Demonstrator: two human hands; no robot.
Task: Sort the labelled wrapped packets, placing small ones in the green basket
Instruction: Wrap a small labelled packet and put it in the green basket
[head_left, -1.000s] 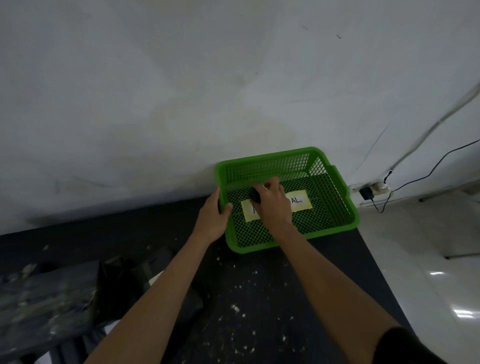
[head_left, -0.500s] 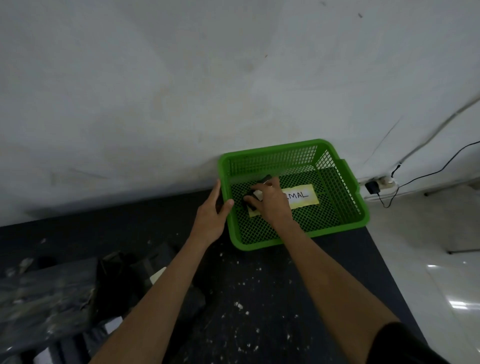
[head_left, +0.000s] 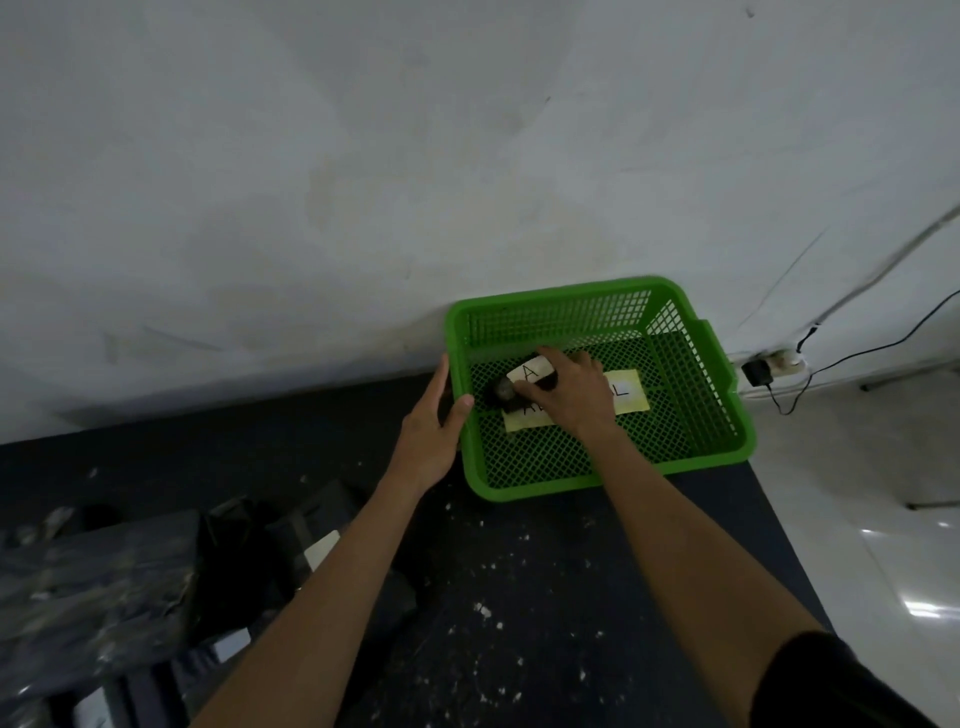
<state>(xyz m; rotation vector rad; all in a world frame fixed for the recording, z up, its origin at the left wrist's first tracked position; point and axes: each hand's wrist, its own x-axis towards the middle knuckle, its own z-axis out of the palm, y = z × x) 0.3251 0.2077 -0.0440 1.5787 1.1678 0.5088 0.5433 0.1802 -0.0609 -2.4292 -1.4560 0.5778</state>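
Note:
A green mesh basket (head_left: 727, 415) sits on the dark table against the white wall. A yellow paper label (head_left: 631, 395) lies on its floor, partly covered. Inside the basket my right hand (head_left: 576, 395) holds a small black wrapped packet (head_left: 511, 387) with a white label marked "A", low over the basket's left half. My left hand (head_left: 431, 431) grips the basket's left rim, thumb over the edge and fingers on the outside.
Several black wrapped packets with white labels (head_left: 291, 545) lie in a heap on the table at the lower left. The dark tabletop (head_left: 519, 623) is speckled with white flecks. A plug and black cable (head_left: 758, 371) sit at the wall on the right, above a white tiled floor.
My right hand has turned the small packet inside the basket so its white "A" label now shows. My left hand stays on the basket's left rim.

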